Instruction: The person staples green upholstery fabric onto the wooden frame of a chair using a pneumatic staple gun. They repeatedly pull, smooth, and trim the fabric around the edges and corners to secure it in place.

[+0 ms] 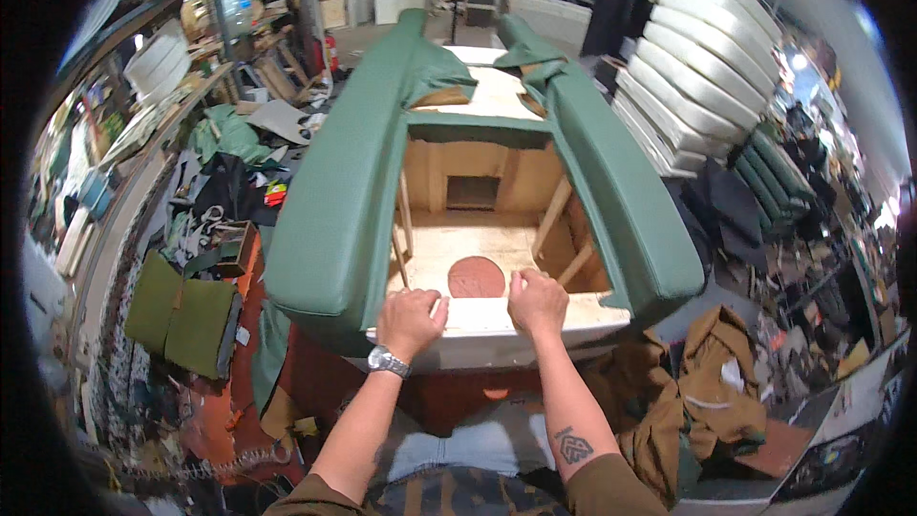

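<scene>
An upholstered armchair frame stands in front of me, its left arm and right arm padded in green cover. Between them the bare wooden inside lies open, with a round hole in its base panel. My left hand, with a watch on the wrist, is closed over the pale front rail near its left end. Farther right on that rail, my right hand has its fingers curled over the edge. Loose green cover flaps hang at the frame's far end.
White foam cushions are stacked at the right. Brown fabric lies on the floor at lower right. Olive-green padded pieces rest at left, beside an open wooden box. Scraps and clutter crowd both sides.
</scene>
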`<act>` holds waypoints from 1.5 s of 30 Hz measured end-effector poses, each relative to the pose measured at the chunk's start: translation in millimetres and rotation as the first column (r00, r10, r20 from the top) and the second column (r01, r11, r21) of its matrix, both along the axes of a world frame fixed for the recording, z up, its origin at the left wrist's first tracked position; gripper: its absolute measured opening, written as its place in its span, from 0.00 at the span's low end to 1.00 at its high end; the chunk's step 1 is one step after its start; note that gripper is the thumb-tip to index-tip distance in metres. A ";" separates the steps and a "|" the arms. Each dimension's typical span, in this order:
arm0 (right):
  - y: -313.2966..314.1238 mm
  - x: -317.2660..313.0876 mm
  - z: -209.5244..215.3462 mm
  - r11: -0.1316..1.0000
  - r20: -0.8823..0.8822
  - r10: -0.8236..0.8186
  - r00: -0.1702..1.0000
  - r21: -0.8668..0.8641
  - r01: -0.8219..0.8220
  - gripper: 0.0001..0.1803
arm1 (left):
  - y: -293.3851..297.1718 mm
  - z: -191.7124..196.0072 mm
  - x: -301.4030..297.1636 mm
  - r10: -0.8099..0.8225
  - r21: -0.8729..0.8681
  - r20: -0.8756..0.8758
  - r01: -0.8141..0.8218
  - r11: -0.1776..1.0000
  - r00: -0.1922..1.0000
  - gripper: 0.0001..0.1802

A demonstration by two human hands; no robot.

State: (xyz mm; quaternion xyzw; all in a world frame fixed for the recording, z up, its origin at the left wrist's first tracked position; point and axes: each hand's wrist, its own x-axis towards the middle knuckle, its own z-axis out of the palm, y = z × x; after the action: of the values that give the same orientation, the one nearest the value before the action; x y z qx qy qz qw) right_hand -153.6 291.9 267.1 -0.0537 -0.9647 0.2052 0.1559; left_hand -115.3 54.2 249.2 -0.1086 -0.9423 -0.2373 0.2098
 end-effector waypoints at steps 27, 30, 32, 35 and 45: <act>0.3 -0.9 -7.4 1.000 -0.079 -0.014 0.997 0.023 0.016 0.17 | 1.0 -3.4 -0.3 0.000 0.002 -0.025 0.000 1.000 1.000 0.17; -0.9 1.1 -5.1 0.997 -0.087 -0.030 0.996 0.067 0.035 0.18 | -0.4 -3.5 -0.2 -0.005 -0.014 0.020 0.005 1.000 1.000 0.16; -1.2 1.7 -3.8 0.998 -0.061 -0.024 0.998 0.048 0.027 0.18 | -0.8 -3.5 -0.1 -0.008 -0.014 0.009 0.008 1.000 1.000 0.15; -0.9 1.2 -3.3 0.998 -0.045 -0.019 0.999 0.051 0.021 0.19 | -0.5 -4.1 -0.2 -0.007 -0.004 0.001 0.007 1.000 1.000 0.15; -2.2 0.9 -2.4 0.999 -0.035 -0.043 0.998 0.030 0.044 0.17 | -1.0 -7.3 -0.6 -0.018 0.037 -0.053 0.020 0.999 0.998 0.17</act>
State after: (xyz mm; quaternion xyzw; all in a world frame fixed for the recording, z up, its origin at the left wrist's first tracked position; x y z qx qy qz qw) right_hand -152.7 289.7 264.7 -0.0687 -0.9636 0.1876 0.1778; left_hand -115.9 53.2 241.9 -0.1198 -0.9308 -0.2538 0.2344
